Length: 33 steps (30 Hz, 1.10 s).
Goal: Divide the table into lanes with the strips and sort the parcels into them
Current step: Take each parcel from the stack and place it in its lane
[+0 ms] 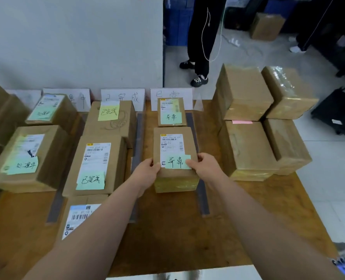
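Both bare forearms stretch forward over the brown surface (167,235). The left hand (147,170) grips the near left corner of a parcel (175,144), fingers curled down its side and thumb on top. The right hand (205,165) grips the near right corner, thumb on a green note (177,161) reading "异常". The parcel sits on the surface in the right lane, between two grey strips (202,197).

Under the left forearm, a labelled box (76,217) shows a barcode. Beyond it, the middle-lane box (98,158) has a green note reading "已完成". The left-lane box (24,164) has a note that seems to read "处理中".

Further back in the right lane, a small box (171,112) is also marked "异常". A yellow note (108,112) says "已完成". A white sign (123,97) at the back reads "已完成". Plain taped boxes (246,150) are stacked at the right.
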Tool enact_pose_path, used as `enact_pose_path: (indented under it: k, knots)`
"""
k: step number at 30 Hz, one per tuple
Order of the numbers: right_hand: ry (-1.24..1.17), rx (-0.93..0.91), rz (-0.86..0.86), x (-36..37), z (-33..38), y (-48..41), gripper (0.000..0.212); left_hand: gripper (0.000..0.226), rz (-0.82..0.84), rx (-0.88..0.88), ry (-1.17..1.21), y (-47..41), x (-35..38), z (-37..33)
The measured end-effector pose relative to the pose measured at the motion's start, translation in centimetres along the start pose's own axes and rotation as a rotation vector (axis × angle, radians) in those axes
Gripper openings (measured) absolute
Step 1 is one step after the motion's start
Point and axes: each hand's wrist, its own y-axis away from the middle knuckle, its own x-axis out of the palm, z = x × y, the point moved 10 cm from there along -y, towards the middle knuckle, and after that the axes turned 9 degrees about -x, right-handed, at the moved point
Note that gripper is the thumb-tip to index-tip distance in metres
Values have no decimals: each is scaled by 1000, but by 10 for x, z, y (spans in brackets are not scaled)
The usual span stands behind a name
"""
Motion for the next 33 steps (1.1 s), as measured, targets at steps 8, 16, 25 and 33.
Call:
enact_pose_path:
  k: [8,16,25,33]
  knots:
    - [81,-3,-5,5,-7,-16,45,40,-69,-56,-26,-17,6,1]
    - [136,-12,9,5,-6,-21,52,45,-95,-55,-2,-17,5,-1]
    - [362,-209,-124,-47,52,8,61,31,-236,278,-244,22,-12,-77]
    - [508,-284,-255,-152,86,32,55,49,-441,603,-711,81,30,-183]
